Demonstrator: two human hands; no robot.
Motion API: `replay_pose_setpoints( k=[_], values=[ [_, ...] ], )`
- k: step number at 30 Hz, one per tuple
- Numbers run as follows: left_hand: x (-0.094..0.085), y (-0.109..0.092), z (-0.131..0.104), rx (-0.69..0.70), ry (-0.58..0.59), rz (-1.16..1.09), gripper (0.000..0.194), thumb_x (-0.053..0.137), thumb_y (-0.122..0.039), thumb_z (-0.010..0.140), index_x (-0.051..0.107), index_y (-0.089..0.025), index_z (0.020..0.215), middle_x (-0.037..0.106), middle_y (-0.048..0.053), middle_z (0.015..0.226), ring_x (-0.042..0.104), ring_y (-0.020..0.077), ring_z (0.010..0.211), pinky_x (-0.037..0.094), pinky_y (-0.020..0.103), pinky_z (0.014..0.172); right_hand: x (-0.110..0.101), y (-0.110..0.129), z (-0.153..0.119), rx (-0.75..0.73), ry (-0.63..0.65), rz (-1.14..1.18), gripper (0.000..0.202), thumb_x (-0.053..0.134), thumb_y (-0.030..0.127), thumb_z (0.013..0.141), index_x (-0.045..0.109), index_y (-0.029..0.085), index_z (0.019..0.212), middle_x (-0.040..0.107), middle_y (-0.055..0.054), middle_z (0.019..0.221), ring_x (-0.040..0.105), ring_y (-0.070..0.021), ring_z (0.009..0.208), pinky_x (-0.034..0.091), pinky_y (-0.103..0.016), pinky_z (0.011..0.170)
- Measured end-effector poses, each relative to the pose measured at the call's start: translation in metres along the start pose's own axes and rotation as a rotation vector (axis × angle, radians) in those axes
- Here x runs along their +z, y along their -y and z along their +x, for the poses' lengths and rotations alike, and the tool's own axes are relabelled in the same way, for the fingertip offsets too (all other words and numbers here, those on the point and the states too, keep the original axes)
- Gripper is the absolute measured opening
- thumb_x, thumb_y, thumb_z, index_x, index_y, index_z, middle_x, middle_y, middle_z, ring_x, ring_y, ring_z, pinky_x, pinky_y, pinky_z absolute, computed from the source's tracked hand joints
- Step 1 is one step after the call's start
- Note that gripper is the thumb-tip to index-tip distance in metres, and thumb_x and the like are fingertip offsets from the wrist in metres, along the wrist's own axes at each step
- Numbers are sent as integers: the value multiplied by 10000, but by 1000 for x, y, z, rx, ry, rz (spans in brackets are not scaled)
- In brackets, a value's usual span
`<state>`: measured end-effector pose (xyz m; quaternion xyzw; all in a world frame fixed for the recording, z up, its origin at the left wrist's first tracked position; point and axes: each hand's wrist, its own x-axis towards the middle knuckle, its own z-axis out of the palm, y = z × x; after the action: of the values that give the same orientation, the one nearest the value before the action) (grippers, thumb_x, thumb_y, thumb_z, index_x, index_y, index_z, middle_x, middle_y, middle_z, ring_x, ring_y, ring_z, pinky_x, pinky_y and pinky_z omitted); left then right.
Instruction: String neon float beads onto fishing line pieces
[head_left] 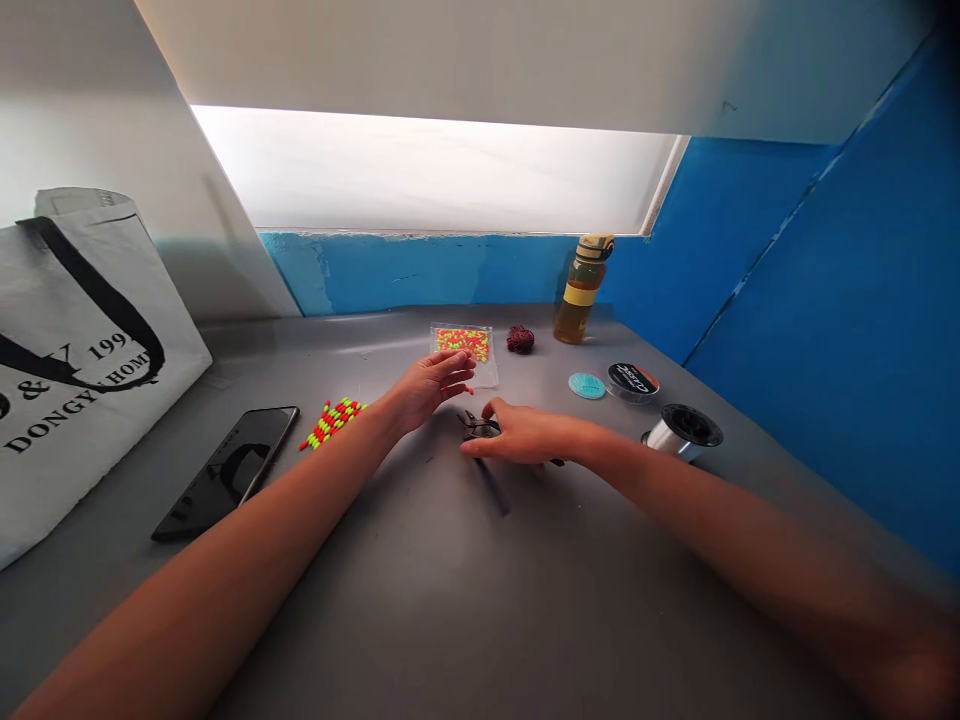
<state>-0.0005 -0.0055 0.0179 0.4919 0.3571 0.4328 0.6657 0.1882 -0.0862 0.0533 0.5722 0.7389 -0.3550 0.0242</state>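
Observation:
My left hand (pixel 437 388) hovers over the middle of the table, its thumb and fingers pinched together. What they pinch is too small to make out; a small red bead (pixel 469 390) shows just below the fingertips. Beside it, my right hand (pixel 517 432) reaches palm-down around a pair of small pliers (pixel 481 427), thumb on the near side and fingers on the far side. The jaws point left, and a dark handle end shows past the palm. By my left forearm lies a piece of red and yellow-green beadwork (pixel 334 422), partly hidden by the arm.
Behind my hands lie a clear bag of beads (pixel 463 345) and dark red yarn (pixel 520 340). A bottle (pixel 580 295), turquoise disc (pixel 586 385), round case (pixel 634 381) and thread spool (pixel 682 432) stand right. A phone (pixel 229 470) and bag (pixel 90 350) are left. A dark strip (pixel 491 487) lies nearer.

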Motion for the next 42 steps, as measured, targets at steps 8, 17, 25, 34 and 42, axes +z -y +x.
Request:
replay_pose_setpoints(
  k=[8, 17, 25, 34, 42],
  values=[
    [0, -1, 1, 46, -11, -39, 299, 791, -398, 755, 692, -196, 952, 696, 78, 1121, 635, 191, 1004, 482, 303, 850, 1, -10, 5, -38, 30, 113, 455, 628, 290, 801, 465, 210, 1219, 689, -25, 660, 656, -228, 547, 405, -295, 505],
    [-1, -1, 1, 67, 32, -47, 298, 786, -422, 757, 703, -208, 947, 708, 71, 1138, 633, 188, 1010, 474, 297, 827, 1, -8, 19, -78, -288, 53, 296, 530, 479, 919, 583, 189, 893, 656, -49, 647, 620, -196, 580, 393, -294, 549],
    [3, -7, -2, 71, 87, -59, 281, 784, -388, 768, 701, -205, 965, 718, 66, 1088, 648, 172, 948, 469, 261, 748, -11, -20, 33, -347, -301, 705, 450, 504, 473, 973, 476, 194, 1324, 682, -108, 1130, 649, -188, 1017, 499, -299, 865],
    [-1, -4, -3, 24, 137, 62, 280, 774, -408, 778, 694, -184, 925, 698, 46, 946, 622, 135, 833, 441, 267, 731, -12, -24, 34, -243, -160, 861, 378, 545, 445, 948, 549, 193, 1230, 494, 26, 682, 390, -87, 504, 382, -221, 491],
    [-2, 0, -5, -50, 266, 204, 307, 738, -420, 815, 691, -180, 1001, 686, 59, 930, 637, 171, 923, 446, 305, 799, -11, -31, 40, -277, -520, 589, 201, 615, 302, 855, 645, 205, 1029, 464, 28, 646, 353, -98, 533, 262, -245, 485]
  ],
)
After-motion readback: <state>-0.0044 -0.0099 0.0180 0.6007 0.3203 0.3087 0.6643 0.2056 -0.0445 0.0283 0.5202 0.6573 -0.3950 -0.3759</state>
